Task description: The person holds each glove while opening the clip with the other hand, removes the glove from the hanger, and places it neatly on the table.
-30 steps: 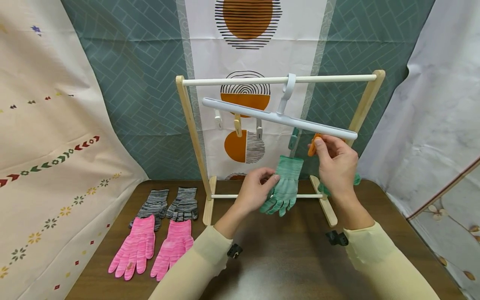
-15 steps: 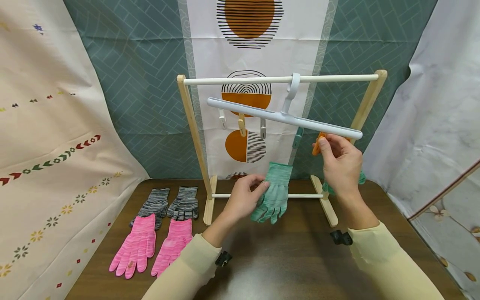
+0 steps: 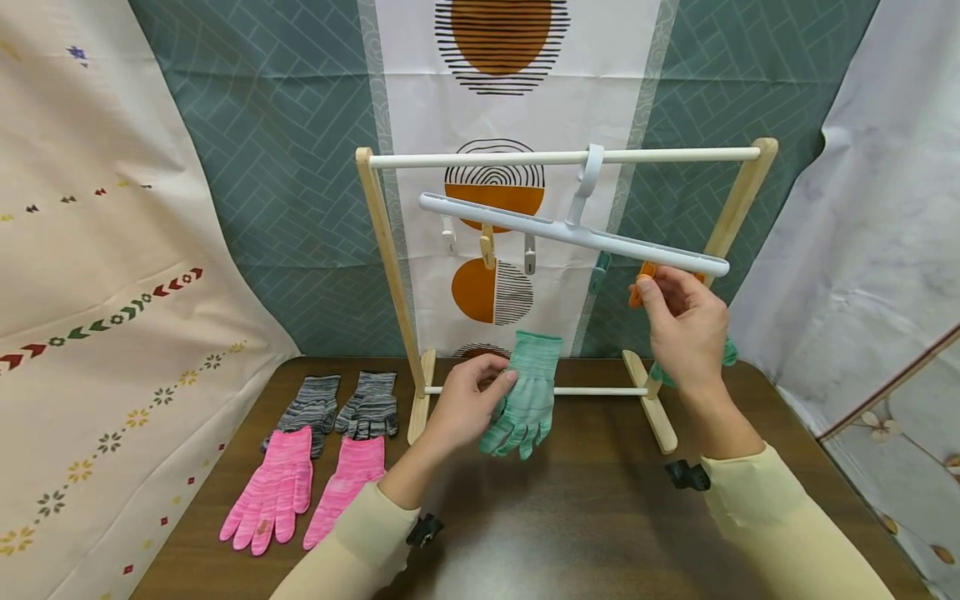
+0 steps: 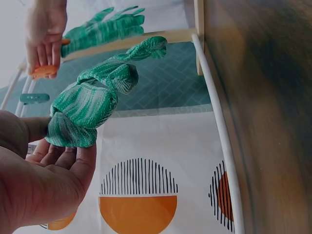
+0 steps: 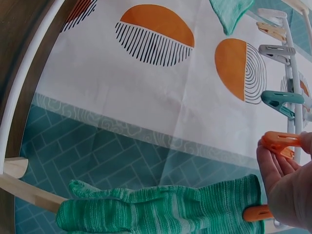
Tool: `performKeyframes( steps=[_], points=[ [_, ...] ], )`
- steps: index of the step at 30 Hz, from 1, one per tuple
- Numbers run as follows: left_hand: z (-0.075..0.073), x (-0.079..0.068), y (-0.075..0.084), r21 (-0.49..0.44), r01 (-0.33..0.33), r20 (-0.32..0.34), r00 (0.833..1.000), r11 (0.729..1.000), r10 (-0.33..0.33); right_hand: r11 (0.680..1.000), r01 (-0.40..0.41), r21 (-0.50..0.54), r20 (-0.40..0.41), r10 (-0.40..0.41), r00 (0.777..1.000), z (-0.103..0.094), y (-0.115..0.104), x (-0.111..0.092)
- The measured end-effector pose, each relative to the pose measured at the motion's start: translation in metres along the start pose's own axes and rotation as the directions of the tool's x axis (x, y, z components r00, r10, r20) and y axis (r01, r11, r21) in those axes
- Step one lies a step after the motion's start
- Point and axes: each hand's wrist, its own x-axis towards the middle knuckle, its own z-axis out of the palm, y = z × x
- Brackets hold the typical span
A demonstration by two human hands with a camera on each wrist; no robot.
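Observation:
My left hand (image 3: 467,403) pinches the edge of a green glove (image 3: 527,390) between thumb and fingers; it hangs below the hanger, cuff up. With thumb and fingertips my right hand (image 3: 687,330) grips an orange clothespin (image 3: 642,285) on the tilted white hanger (image 3: 517,220). Beside that hand, in the right wrist view, a second green glove (image 5: 156,208) is held at its cuff by another orange clothespin (image 5: 257,213). In the head view my right hand mostly hides this glove. A teal clothespin (image 3: 600,272) hangs between the two hands.
A wooden rack (image 3: 384,233) with a white top bar (image 3: 480,159) carries the hanger. White, beige and grey clothespins (image 3: 529,254) hang along its left half. Two pink gloves (image 3: 277,483) and two grey striped gloves (image 3: 369,406) lie on the table's left side.
My left hand has moved left and down with the green glove, away from the teal clothespin and my right hand. The right hand keeps its grip on the orange clothespin, shifting slightly right.

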Motion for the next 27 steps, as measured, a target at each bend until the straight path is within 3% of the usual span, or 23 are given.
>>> performKeyframes(
  steps=[6, 27],
  points=[
    [-0.008, -0.007, -0.005, 0.021, 0.016, -0.017, 1.0, 1.0, -0.016, 0.999, -0.009, -0.049, 0.015, 0.01, 1.0, -0.003, 0.001, 0.0],
    [-0.038, -0.042, -0.025, 0.028, 0.151, -0.063, 0.987, 0.988, -0.149, 0.999, 0.009, -0.035, 0.027, -0.008, 1.0, -0.008, 0.002, 0.002]
  ],
)
